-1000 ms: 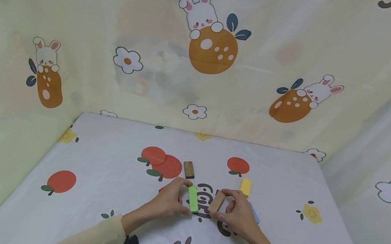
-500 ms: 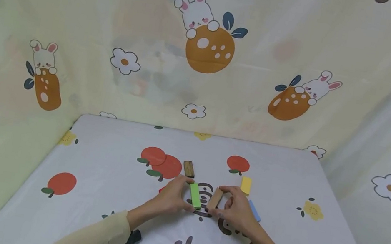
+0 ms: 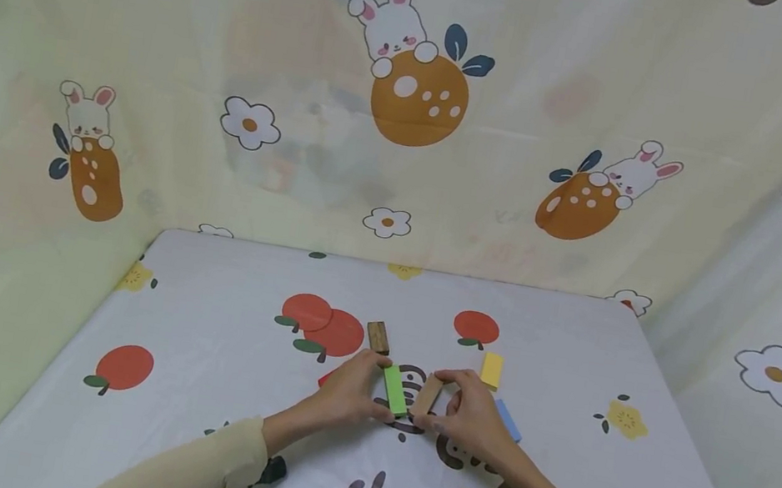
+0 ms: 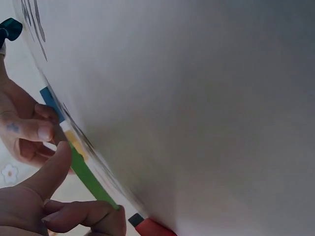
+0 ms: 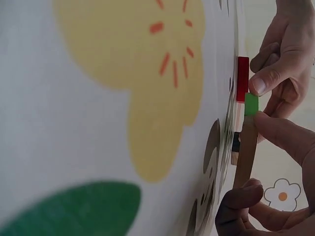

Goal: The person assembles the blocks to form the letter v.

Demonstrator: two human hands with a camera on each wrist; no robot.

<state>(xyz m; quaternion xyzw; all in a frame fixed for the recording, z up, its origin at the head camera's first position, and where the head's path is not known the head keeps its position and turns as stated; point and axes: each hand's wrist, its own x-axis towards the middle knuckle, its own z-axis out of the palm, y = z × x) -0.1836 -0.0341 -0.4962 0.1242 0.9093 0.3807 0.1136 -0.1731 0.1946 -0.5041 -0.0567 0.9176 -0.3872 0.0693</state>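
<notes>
Hands (image 3: 343,391) (image 3: 477,417) pinch green block (image 3: 395,391), left, and tan block (image 3: 426,395), right, partly screening red block (image 5: 242,79) and blue block (image 3: 510,423).

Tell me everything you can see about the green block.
The green block is a plain, bright, slim rectangular bar; its material is unclear. The left hand's grip pinches its two ends between thumb and finger. From the head view it slants, far end leftward, left of the tan block across a narrow gap. Whether it touches the table is unclear.

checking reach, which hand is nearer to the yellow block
Right. The right hand is just on the near side of the yellow block; the left hand is farther off, left of it, pinching the green block.
</notes>
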